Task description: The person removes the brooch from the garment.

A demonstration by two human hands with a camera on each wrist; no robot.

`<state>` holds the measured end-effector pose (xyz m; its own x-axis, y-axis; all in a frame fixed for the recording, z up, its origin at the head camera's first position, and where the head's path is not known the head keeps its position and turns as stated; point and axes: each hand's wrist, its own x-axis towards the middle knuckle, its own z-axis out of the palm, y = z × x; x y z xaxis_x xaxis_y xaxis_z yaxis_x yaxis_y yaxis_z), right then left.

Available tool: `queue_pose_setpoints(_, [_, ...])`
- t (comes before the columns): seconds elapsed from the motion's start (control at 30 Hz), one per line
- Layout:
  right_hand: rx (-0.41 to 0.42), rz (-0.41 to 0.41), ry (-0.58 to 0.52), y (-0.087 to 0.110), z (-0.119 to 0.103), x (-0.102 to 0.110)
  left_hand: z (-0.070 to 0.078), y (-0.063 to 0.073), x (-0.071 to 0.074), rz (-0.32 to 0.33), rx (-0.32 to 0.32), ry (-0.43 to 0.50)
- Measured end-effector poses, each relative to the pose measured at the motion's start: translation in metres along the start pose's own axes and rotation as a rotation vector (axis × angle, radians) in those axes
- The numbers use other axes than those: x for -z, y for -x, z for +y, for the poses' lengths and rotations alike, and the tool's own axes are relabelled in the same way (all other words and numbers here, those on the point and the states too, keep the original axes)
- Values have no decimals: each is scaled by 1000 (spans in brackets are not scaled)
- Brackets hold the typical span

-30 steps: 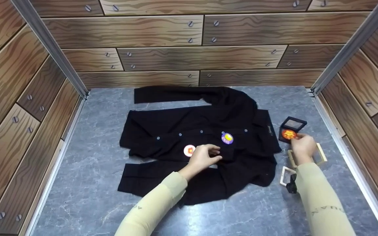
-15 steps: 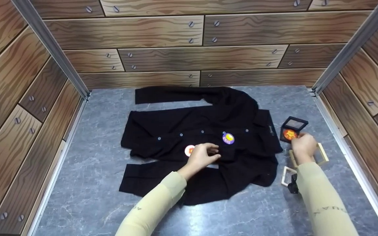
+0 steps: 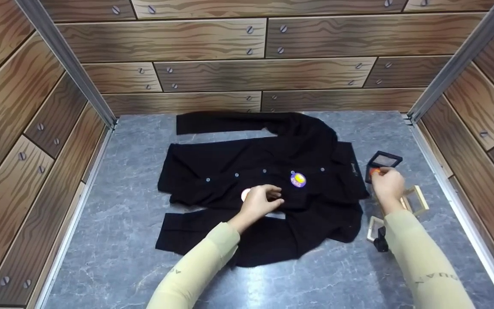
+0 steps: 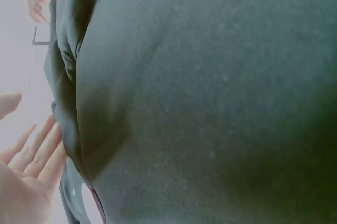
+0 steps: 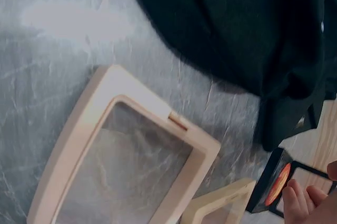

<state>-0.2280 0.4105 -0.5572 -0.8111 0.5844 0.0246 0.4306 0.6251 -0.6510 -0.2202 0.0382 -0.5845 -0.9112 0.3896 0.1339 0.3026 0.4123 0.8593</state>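
Observation:
A black shirt lies spread on the grey marbled surface. On it sit a purple and yellow round badge and a white round badge, partly covered by my left hand. The left hand hovers over or rests lightly on the cloth, fingers relaxed, holding nothing visible. Beyond the collar, my right hand reaches to an orange round badge in an opened black display case. Its fingertips lie at the badge's edge; in the right wrist view the thumb stands apart from them.
Two pale frame-like cases stand near the right forearm: a wooden-coloured one and a whitish one. A small black object is beside the sleeve. Wood-patterned walls enclose the back and sides.
My right hand has shifted a little left and up, covering more of the orange badge. My left hand has drifted slightly left; the shirt lies as before.

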Motion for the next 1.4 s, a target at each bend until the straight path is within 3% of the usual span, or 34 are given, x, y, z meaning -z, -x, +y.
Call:
queue_pose_setpoints(0.2, [43,-33,-23,7,-10,-5,-1,0,4,1,16,1])
queue_pose_setpoints(0.5, [32,-113,-63,15,-19,-11,-4,2,6,0,21,-8])
queue_pose_setpoints(0.97, [50,-151,-102,29,-31,-24,-8,4,14,8,24,-27])
queue_pose_setpoints(1.4, [19,-317,-348,39,-46,-30,-10,4,20,38,27,-16])
